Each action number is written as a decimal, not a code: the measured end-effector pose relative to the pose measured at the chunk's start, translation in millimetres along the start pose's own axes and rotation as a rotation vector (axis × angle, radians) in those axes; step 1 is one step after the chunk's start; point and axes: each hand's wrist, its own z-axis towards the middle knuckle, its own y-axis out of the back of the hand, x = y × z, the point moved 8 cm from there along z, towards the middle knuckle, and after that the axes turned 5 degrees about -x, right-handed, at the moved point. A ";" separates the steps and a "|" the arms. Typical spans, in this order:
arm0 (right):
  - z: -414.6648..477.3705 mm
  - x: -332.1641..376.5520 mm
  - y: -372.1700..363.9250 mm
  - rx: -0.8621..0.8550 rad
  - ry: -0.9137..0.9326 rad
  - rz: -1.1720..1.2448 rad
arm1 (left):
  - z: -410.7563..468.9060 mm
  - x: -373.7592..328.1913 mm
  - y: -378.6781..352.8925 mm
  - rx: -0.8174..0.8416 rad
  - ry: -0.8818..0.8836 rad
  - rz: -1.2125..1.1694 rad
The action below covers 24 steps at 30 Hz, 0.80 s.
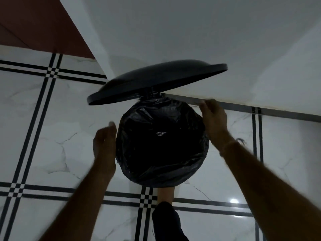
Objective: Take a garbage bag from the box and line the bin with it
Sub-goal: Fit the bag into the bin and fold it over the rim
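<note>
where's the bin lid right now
Head view, centre of frame: the lid stands raised and tilted over the far edge of the stretched-open garbage bag, against the white wall.

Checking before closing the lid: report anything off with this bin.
Nothing stands out. The garbage bag wraps the opening wherever it shows, creased but with no visible tear; the lid stands raised; nothing spilled on the floor.

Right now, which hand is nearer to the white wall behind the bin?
Right. The right hand sits at the far right edge of the bin, fingertips close to the foot of the wall. The left hand is beside the bin's left edge, farther from the wall.
</note>
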 end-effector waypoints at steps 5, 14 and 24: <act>-78.9 -87.1 16.4 -0.080 -0.453 0.274 | -76.1 89.3 26.3 -0.050 0.489 -0.223; -115.3 -105.6 -6.2 0.125 -0.681 0.665 | -103.8 104.1 -7.8 0.114 0.587 -0.701; -190.3 -132.3 -36.9 0.070 -0.981 1.064 | -180.3 131.5 -42.9 0.161 0.781 -0.824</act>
